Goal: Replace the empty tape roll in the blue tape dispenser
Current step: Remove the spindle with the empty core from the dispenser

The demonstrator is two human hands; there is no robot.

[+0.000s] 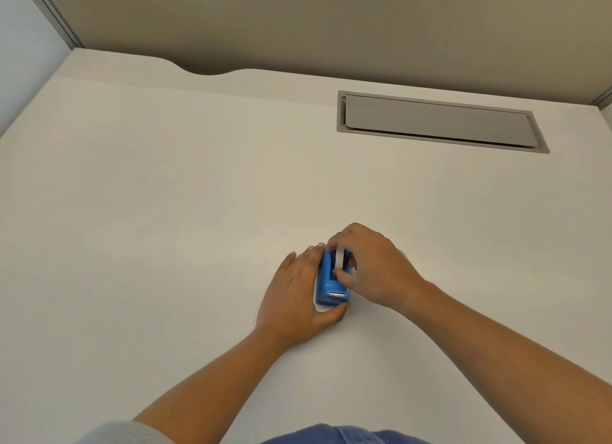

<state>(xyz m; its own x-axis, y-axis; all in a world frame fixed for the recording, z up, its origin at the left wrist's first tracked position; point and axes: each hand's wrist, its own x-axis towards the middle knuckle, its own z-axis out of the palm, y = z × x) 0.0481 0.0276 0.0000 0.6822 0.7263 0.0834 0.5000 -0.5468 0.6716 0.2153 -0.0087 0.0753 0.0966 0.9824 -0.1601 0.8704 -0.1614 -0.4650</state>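
The blue tape dispenser (329, 286) stands on the white desk (165, 211), its metal cutter end facing me. My left hand (294, 298) wraps its left side and front, thumb under the near end. My right hand (367, 264) comes from the right, with fingers pinched on a white tape roll (339, 258) that sits upright in the dispenser's slot. Most of the roll is hidden by my fingers.
A grey recessed cable hatch (437, 122) lies in the desk at the back right. Beige partition walls (331, 23) close off the back, and the desk's rear edge has a curved notch (208, 71).
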